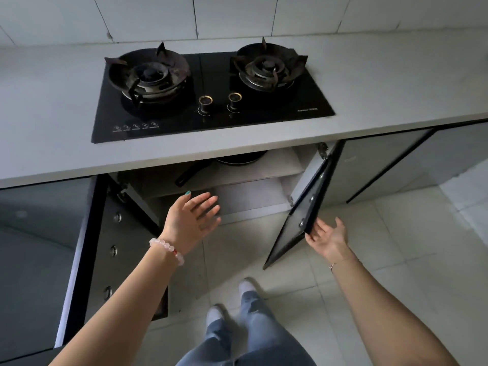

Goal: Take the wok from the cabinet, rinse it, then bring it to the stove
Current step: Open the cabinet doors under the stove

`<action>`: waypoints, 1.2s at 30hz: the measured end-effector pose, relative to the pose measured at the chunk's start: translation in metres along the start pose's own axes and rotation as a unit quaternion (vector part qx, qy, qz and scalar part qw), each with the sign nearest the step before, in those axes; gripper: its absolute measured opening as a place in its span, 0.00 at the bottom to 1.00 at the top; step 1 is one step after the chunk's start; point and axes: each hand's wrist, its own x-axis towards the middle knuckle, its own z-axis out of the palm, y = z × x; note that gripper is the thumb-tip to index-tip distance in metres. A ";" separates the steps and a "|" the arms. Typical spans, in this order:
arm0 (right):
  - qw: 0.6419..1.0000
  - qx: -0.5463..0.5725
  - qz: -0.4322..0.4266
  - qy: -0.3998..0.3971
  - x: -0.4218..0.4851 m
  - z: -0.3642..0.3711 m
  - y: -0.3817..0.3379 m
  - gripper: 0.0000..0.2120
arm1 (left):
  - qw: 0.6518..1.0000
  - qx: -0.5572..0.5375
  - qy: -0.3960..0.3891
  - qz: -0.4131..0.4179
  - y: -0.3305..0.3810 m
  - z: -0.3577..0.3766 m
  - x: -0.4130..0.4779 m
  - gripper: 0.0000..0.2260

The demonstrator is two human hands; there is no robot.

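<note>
wok (239, 159): black, long-handled, on cabinet shelf (280, 165) | left grip (194, 216) spread, empty | right grip (328, 237) flat, touching door (295, 228)

Black wok (239, 158) lies inside the open cabinet (280, 165).

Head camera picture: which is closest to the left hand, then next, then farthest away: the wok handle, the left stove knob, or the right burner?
Starting from the left hand:
1. wok handle, on the cabinet shelf, just beyond the fingers.
2. left stove knob, up at the middle front of the stove.
3. right burner, at the back right.
</note>
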 end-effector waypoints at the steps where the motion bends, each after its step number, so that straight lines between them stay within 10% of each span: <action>1: 1.000 -0.006 -0.005 0.008 -0.002 -0.009 -0.005 0.31 | 1.000 0.010 -0.004 -0.002 -0.002 0.002 0.000 0.18; 36: 0.979 -0.161 -0.116 0.045 -0.015 -0.169 -0.135 0.24 | 0.999 0.001 0.006 0.031 -0.163 0.091 -0.053 0.15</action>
